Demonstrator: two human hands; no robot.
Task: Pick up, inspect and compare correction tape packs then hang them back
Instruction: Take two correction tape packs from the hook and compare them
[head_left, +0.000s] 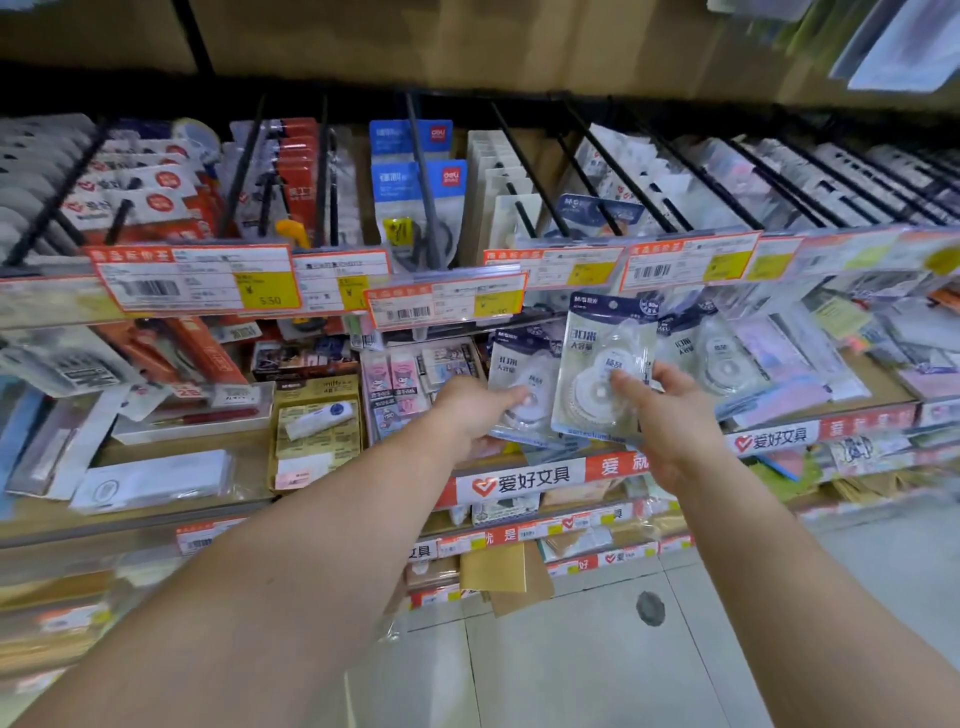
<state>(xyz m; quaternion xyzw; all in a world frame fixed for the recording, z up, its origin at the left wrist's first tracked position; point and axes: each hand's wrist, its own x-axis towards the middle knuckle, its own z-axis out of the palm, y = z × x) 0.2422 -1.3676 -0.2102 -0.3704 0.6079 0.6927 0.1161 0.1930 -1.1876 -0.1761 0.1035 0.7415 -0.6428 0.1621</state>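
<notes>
The person stands before a stationery display with both arms stretched out. The right hand (670, 415) has a correction tape pack (605, 364) in its grip: the thumb lies across the clear front over the round tape wheel, and the other fingers curl round the pack's right edge and back. The pack stands upright, its dark blue header at the top, just under the row of price tags (447, 299).

Just left of that grip, the left hand (475, 408) grips a second correction tape pack (524, 374) of the same kind, thumb on its front near the lower part, the fingers tucked under and behind it. The second pack sits slightly lower than the first, and the first overlaps its right edge, so the two touch or nearly touch; I cannot tell which.

Right of the right hand's grip, another matching pack (717, 358) hangs in the display. Above both grips, black hooks (524, 171) reach out carrying rows of packaged goods, among them blue-headed packs (415, 176). Left of the left hand, pink eraser packs (395, 379) and a yellow box (317, 421) lie on the shelf (171, 452). Below the arms is pale tiled floor (597, 665).
</notes>
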